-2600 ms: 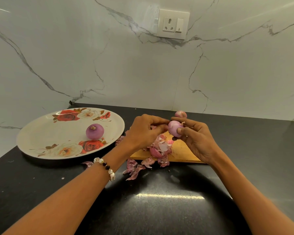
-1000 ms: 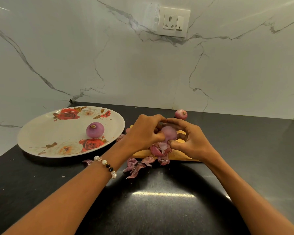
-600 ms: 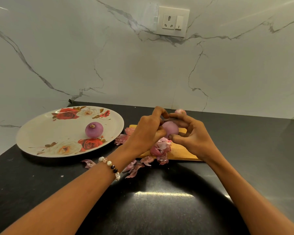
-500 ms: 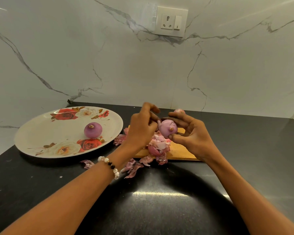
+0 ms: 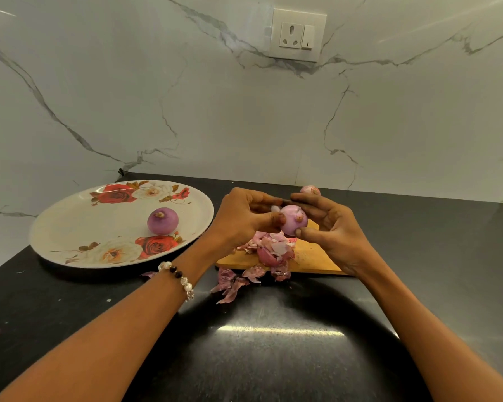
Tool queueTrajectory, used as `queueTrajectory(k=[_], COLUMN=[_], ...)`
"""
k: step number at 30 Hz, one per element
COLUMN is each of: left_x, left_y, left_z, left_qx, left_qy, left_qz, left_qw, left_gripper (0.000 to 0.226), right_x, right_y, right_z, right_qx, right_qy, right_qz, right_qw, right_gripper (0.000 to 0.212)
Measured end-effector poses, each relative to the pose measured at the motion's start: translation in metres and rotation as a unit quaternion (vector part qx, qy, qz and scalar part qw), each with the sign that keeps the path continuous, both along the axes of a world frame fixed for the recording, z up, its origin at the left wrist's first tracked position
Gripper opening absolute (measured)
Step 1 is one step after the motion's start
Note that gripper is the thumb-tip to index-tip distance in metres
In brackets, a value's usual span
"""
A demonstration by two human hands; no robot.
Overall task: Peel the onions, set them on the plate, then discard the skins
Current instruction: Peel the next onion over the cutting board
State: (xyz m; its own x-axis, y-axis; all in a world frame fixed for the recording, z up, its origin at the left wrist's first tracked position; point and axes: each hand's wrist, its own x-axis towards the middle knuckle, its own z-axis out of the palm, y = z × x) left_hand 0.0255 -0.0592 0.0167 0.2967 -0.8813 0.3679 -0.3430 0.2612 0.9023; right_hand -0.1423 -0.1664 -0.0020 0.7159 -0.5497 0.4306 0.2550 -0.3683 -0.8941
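Rotated since prev frame, onion [image 5: 293, 223] w/ root end facing camera, both hands [image 5: 285, 224] gripping it.

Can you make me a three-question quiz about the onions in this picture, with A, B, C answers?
1. Where is the peeled onion that nobody is holding?
A. on the flowered plate
B. on the wooden board
C. on the wall socket

2. What colour is the countertop?
A. white
B. black
C. green

3. What is happening to the onion over the board?
A. it lies alone on the counter
B. both hands hold it
C. it is cut in slices

Answers:
1 A: the peeled onion sits on the flowered plate.
2 B: the countertop is glossy black.
3 B: the left hand and right hand pinch the held onion above the wooden board and the onion skins.
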Motion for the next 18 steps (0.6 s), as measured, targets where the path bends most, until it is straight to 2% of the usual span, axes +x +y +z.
queueTrajectory(k=[4,8,10,15,18], left_x=[0.003,0.003,0.001,-0.009,-0.011], left_y=[0.003,0.001,0.000,-0.002,-0.005], left_z=[0.001,0.000,-0.001,-0.001,-0.002], left_qx=[0.008,0.001,-0.015,-0.051,-0.067], left_qy=[0.026,0.000,0.013,0.084,0.077], left_qz=[-0.019,-0.001,0.009,0.010,0.041], left_qw=[0.999,1.000,1.000,0.995,0.994], left_gripper=[0.028,0.024,0.022,0.018,0.015], right_x=[-0.001,-0.001,0.000,0.000,0.001], right_y=[-0.002,-0.004,-0.003,0.001,0.001], right_z=[0.000,0.001,0.002,0.006,0.005], right_qx=[0.009,0.018,0.030,0.103,0.127], right_qy=[0.003,0.005,-0.018,-0.093,-0.108], right_qz=[0.009,0.013,0.017,0.072,0.077], right_qw=[1.000,1.000,0.999,0.988,0.983], right_gripper=[0.052,0.061,0.064,0.050,0.045])
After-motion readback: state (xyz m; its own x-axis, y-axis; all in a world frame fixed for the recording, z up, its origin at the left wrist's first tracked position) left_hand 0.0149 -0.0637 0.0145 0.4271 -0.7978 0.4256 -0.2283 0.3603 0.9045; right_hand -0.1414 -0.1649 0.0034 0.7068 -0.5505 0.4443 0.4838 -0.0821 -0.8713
